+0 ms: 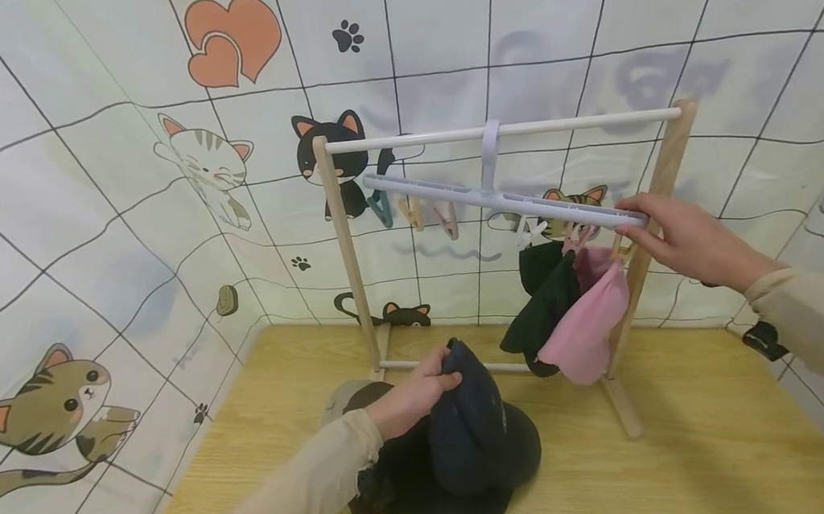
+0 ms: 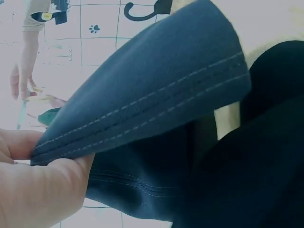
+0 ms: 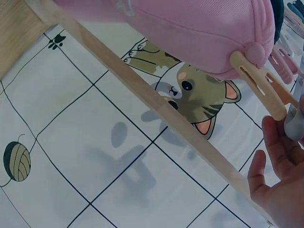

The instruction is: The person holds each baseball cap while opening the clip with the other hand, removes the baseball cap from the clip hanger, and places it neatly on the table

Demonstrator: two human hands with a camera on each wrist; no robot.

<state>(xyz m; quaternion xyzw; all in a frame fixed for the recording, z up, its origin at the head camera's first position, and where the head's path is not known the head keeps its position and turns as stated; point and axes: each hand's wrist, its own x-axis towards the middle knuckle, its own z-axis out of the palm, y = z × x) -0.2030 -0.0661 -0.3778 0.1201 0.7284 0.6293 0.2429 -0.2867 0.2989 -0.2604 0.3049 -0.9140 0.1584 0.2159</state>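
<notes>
A navy cap (image 1: 473, 438) is pinched by its edge in a person's left hand (image 1: 415, 394), above a pile of dark caps (image 1: 431, 501) on the left half of a wooden surface (image 1: 701, 428). The right hand (image 1: 694, 239) grips the right end of a pale hanger (image 1: 491, 199), which tilts down to the right. A rack (image 1: 347, 246) carries the hanger by its hook near the surface's far edge.

The navy cap looks light, its stitched cloth soft enough to fold and unlikely to slip or break; the bill is probably the stiff part. The rim of the crown seems the best place to take hold, where the fabric lies thin enough for a clip.

Counted: 1 navy cap in hand; 2 caps hung towards the surface's right edge, 1 pink cap (image 1: 592, 323) and 1 green cap (image 1: 547, 307); 1 hanger; 1 rack with 2 posts and 2 rods; and at least 6 clips, among them 1 teal clip (image 1: 381, 209) and 1 white clip (image 1: 526, 232). The caps in the pile overlap too much to number.
</notes>
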